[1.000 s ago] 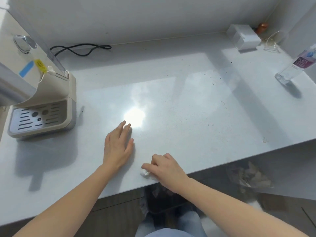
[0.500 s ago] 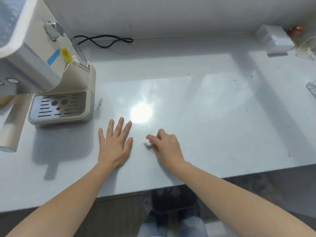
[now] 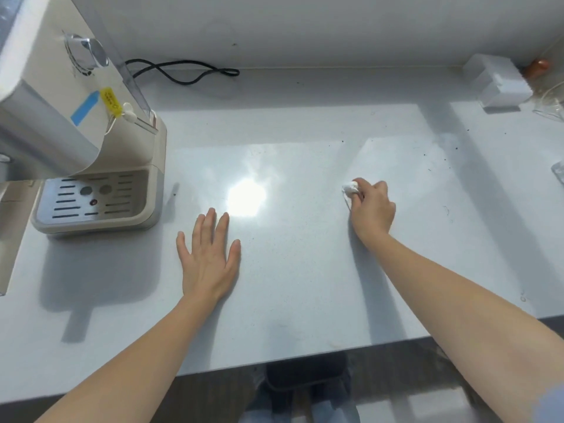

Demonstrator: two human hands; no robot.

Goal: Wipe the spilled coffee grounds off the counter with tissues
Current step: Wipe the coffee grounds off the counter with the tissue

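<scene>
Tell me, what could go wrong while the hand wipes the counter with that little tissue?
The tissue in the right hand is a tiny wad, so it may smear or scatter the coffee grounds rather than lift them. A wide sweep right might bump the clear glass near the white box. Grounds pushed to the counter edge could fall on the floor.

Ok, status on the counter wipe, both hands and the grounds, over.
Left hand flat, empty. Right hand clamps small crumpled white tissue against pale grey counter. Dark coffee specks beyond it. Nothing blocking.

Plain white wall (image 3: 305,29) behind, dark floor (image 3: 396,377) below, a bright ceiling-light glare (image 3: 246,198) mid-surface.
</scene>
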